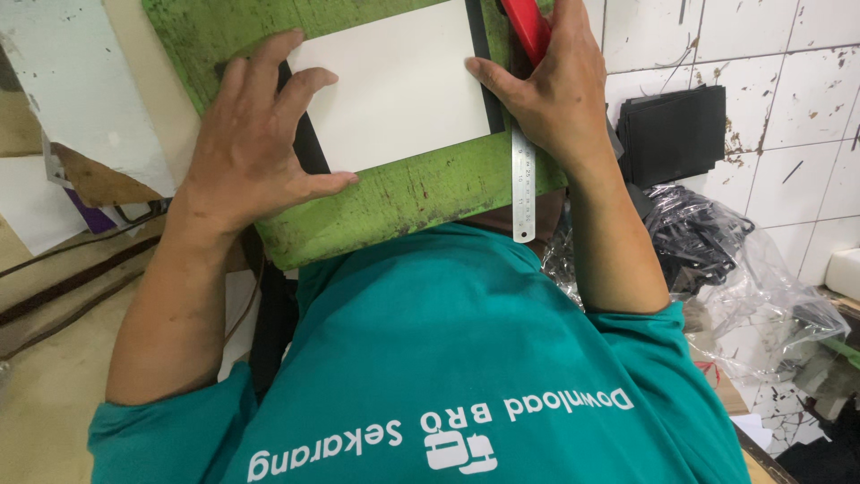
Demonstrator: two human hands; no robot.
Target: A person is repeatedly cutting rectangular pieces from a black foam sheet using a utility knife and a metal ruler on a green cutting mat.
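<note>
Head view looks down past a teal shirt to a worn green board resting at the person's lap. On it lies a white card over a slightly larger black sheet, whose dark edge shows along the left and right sides. The left hand lies flat with fingers spread, pressing the stack at its left edge without gripping anything. A steel ruler runs along the right edge of the sheets, and the right hand bears down on it while closing round a red-handled tool, most likely a cutter, though its blade is hidden. This looks like the trimming step, with the ruler set as a guide; the next stroke would call for firm pressure on ruler and card so that neither slips. Farther off, on the white tiled floor, sit a stack of black sheets and a clear plastic bag of dark scraps.
</note>
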